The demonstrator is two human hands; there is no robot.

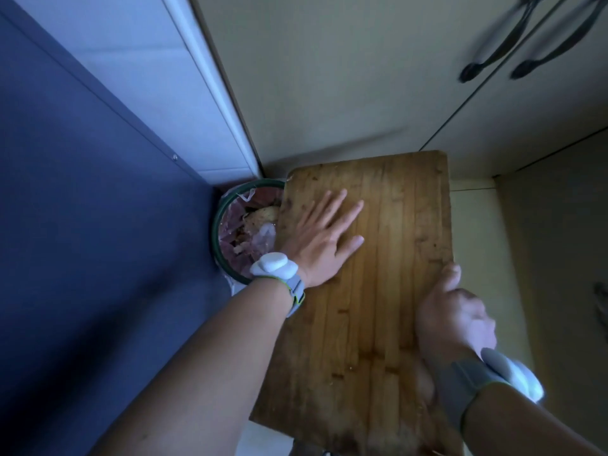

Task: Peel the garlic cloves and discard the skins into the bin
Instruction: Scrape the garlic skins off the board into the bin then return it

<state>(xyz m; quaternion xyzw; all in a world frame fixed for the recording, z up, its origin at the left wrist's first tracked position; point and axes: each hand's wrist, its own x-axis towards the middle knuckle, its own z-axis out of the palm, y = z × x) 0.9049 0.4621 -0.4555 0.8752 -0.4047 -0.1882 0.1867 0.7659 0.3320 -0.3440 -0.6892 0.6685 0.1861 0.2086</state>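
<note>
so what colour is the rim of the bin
Dark green; the bin rim shows best in the head view, beside the cutting board.

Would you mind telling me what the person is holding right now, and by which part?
The right hand grips the wooden cutting board by its right long edge, thumb on top. The left hand lies flat on the board's surface, holding nothing.

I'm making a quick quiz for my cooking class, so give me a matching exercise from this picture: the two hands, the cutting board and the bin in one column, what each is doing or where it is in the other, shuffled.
Things:
1. left hand
2. right hand
3. cutting board
4. bin

States:
A. lined with a bag, scraps inside
B. flat on the board, fingers straight
C. grips the board's right edge
D. held with its corner over the bin

Pairs: 1-B, 2-C, 3-D, 4-A
</note>
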